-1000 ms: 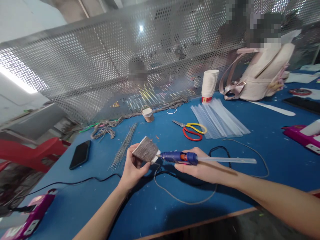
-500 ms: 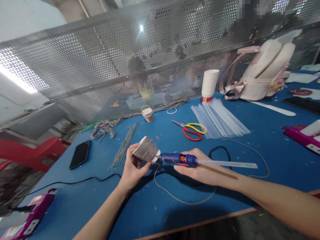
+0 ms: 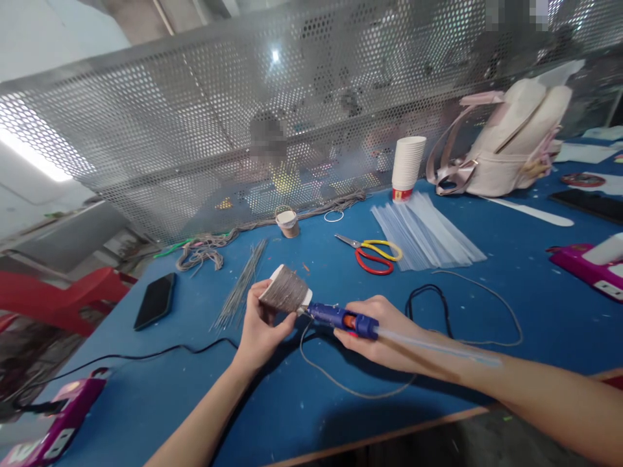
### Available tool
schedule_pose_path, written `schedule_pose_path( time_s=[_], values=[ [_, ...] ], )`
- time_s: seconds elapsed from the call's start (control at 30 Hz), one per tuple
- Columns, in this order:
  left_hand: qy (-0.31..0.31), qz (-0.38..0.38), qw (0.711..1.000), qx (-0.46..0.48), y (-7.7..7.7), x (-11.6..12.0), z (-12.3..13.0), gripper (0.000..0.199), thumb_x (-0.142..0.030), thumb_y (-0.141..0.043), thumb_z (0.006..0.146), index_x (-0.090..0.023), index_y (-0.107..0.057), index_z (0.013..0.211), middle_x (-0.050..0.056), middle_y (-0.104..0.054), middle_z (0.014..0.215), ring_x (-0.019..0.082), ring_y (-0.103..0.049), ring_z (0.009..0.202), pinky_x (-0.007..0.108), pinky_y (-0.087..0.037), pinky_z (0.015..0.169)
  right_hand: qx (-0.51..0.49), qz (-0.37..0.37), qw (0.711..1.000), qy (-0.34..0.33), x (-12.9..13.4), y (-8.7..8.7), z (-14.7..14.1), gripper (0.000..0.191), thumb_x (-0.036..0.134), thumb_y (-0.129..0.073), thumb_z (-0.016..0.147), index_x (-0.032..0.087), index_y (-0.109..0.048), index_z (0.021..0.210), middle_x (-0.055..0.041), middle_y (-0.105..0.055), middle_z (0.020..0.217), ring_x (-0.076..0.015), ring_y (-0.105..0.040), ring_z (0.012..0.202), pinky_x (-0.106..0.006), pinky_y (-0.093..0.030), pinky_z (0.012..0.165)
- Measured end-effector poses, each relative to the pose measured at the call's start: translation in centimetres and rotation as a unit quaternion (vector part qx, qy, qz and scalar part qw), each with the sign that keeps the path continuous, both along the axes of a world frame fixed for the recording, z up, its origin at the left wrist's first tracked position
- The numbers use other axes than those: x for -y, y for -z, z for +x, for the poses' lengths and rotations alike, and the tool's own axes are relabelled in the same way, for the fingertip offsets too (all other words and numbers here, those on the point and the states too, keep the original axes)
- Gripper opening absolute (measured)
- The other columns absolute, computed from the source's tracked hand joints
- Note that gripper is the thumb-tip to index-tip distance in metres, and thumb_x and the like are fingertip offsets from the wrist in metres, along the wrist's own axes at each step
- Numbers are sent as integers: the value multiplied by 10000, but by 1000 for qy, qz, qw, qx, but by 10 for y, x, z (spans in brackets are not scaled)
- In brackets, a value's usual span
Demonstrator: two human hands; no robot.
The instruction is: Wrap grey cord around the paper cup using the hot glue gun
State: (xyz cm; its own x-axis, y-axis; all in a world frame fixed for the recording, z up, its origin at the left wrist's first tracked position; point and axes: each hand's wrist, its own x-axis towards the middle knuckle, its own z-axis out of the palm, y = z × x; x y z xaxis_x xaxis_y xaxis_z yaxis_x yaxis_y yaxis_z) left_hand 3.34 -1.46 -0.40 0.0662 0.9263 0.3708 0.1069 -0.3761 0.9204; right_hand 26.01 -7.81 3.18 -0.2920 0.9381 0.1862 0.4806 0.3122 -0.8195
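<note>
My left hand (image 3: 265,327) grips a small paper cup (image 3: 286,290) wrapped in grey-brown cord, tilted on its side, its white rims showing at both ends. In my right hand (image 3: 377,331) is a blue glue gun (image 3: 343,320) with a long clear glue stick (image 3: 438,347) out of its back. The gun's nozzle points at the cup's right-hand rim, close to or touching it; which, I cannot tell. A loose grey cord (image 3: 341,385) trails from near the cup across the table under my right wrist.
Scissors (image 3: 370,251) lie beyond my hands, beside clear glue sticks (image 3: 426,233). Behind stand stacked paper cups (image 3: 407,167), a backpack (image 3: 511,143) and a small cord-wrapped bucket (image 3: 288,224). Thin wires (image 3: 243,282), a phone (image 3: 156,300) and a power strip (image 3: 65,415) are at left.
My right hand has shifted slightly left, and the glue gun's rear has swung down so the glue stick slopes along my forearm. The cup in my left hand has hardly moved.
</note>
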Motion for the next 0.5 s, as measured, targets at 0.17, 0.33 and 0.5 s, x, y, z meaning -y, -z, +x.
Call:
schedule_pose_path(
  time_s=[0.17, 0.33, 0.5],
  values=[
    [-3, -4, 1000, 14, 1, -1, 2, 523, -289, -846, 553, -222, -502, 941, 25, -500, 1025, 143, -575, 891, 286, -519, 813, 21, 56, 998, -20, 1, 10, -3, 257, 272, -579, 751, 215, -372, 610, 40, -431, 536, -88, -324, 480, -235, -272, 511],
    [-4, -24, 999, 33, 0, -1, 0, 567, -315, -859, 536, -227, -504, 969, 30, -502, 1048, 140, -578, 872, 289, -522, 801, 5, 20, 1000, -1, 0, 0, 2, 262, 310, -559, 768, 210, -392, 593, 41, -426, 532, -85, -293, 473, -231, -271, 497],
    [2, -39, 998, 42, -1, -2, -3, 604, -325, -875, 507, -229, -507, 976, 23, -506, 1039, 134, -577, 855, 280, -518, 787, -12, -50, 998, 20, -5, -8, 9, 274, 349, -563, 775, 198, -444, 579, 44, -449, 526, -92, -351, 487, -232, -292, 489]
  ],
)
